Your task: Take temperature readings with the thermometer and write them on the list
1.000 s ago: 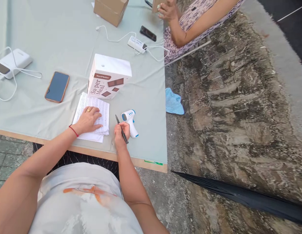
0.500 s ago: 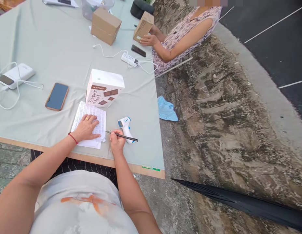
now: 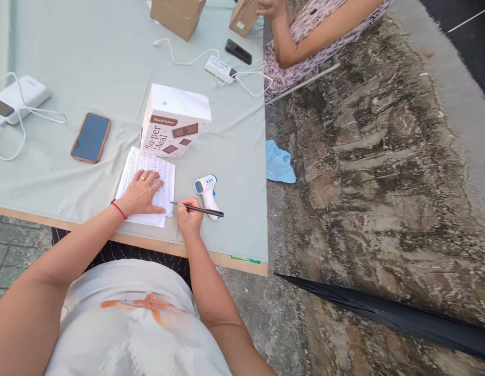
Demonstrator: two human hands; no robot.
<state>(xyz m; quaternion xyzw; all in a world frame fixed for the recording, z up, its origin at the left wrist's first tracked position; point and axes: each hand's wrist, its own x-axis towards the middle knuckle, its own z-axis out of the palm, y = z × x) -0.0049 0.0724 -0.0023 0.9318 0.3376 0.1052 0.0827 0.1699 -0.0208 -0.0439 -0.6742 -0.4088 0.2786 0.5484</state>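
My left hand (image 3: 141, 193) lies flat with spread fingers on a small stack of written sheets of paper (image 3: 128, 169), covering part of the writing. In my right hand (image 3: 189, 216) is a black pen (image 3: 205, 210), its tip at the right edge of the sheets. Just beyond the right hand lies a white and blue infrared thermometer (image 3: 208, 196), partly behind the pen. A white box (image 3: 180, 96) printed "Super Meal" stands upright at the far edge of the papers.
Left of the papers are a smartphone (image 3: 91, 137) and a white power bank (image 3: 25, 96) with a cable. Farther back lie a second power bank (image 3: 219, 69), a black device (image 3: 238, 51) and a cardboard box (image 3: 177, 15). Another person's hand (image 3: 272, 8) touches a second carton (image 3: 244, 18).
The view has tilted down, so the far table things sit higher or leave the frame. My hands keep nearly the same place on and beside the papers.
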